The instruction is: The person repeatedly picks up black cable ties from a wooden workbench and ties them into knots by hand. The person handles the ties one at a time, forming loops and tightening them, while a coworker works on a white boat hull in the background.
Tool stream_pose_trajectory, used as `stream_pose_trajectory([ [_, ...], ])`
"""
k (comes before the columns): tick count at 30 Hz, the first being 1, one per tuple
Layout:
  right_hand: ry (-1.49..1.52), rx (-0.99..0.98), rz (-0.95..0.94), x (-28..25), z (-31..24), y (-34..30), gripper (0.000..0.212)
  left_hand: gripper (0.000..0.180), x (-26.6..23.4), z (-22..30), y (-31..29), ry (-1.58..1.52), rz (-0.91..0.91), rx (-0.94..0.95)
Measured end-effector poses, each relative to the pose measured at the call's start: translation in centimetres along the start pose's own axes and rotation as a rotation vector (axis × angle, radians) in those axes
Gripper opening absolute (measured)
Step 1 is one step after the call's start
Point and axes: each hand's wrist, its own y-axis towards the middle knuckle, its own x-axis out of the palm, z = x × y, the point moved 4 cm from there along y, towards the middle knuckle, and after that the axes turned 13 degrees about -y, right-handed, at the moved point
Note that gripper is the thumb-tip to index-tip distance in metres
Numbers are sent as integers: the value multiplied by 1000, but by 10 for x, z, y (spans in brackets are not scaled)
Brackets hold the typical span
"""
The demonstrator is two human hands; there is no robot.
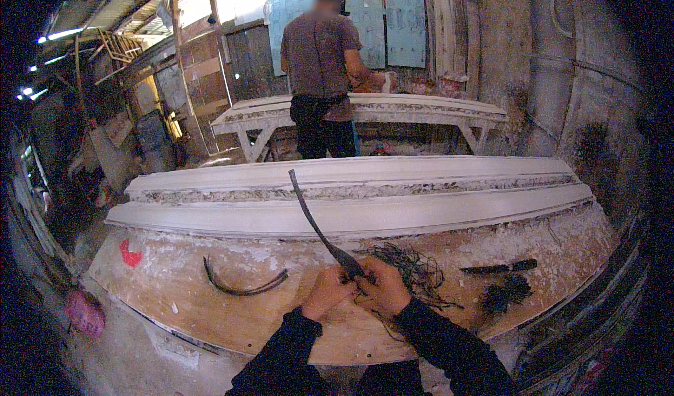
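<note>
My left hand [328, 292] and my right hand [385, 286] are close together over the near part of the wooden table. Both have their fingers closed on the lower end of a long dark strip [314, 226]. From my fingers the strip rises up and to the left, widening near the grip and bending slightly. Its lowest end is hidden by my fingers. Beside and beyond my right hand lies a tangle of thin dark strands [421, 273]. A few curved dark strips [246, 288] rest to the left of my left hand.
A dark-handled knife [498, 267] and a dark bundle of short pieces [507, 293] lie right on the table [175, 284]. A red piece [129, 254] lies left. Long white mouldings [337, 217] cross the table's far side. Beyond, a person [323, 59] stands at another bench [421, 109].
</note>
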Motion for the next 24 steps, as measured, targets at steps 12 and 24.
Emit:
stream_pose_trajectory([
  [12,-117,-40,69,-4,2,2,23,20,6,12,-4,-473,-32,-63],
  [24,-80,-49,61,-3,-1,0,23,11,-3,15,-1,-313,19,13],
])
